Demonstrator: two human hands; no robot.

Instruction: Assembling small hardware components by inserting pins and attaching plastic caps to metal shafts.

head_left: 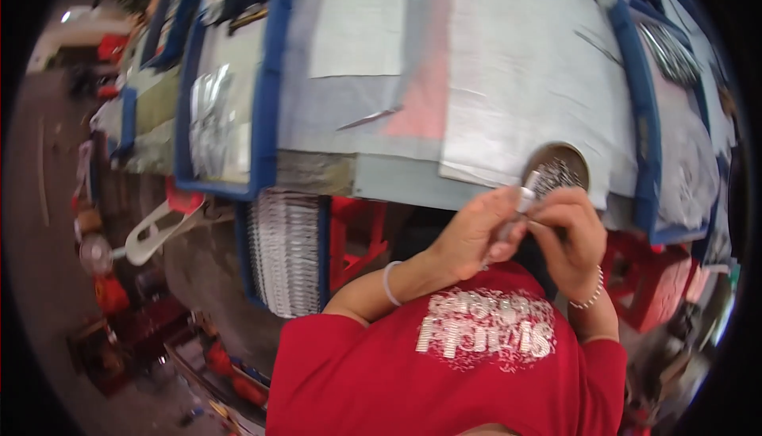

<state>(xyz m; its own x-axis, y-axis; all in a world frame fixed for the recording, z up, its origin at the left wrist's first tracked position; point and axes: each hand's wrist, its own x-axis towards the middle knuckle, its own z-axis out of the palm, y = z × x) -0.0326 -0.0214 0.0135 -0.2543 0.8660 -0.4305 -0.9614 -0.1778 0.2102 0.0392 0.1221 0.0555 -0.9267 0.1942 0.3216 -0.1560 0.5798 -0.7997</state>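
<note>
Both hands, left and right, pinch a thin metal piece: likely light, stiff, slippery; grip its ends.

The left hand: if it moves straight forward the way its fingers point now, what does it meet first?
Most likely the small silvery rod both hands pinch, then the right hand. The left hand points right and up; beyond lies the round dish of small metal parts, though depth is unclear.

Round dish blocks ahead (bench beyond open).
</note>
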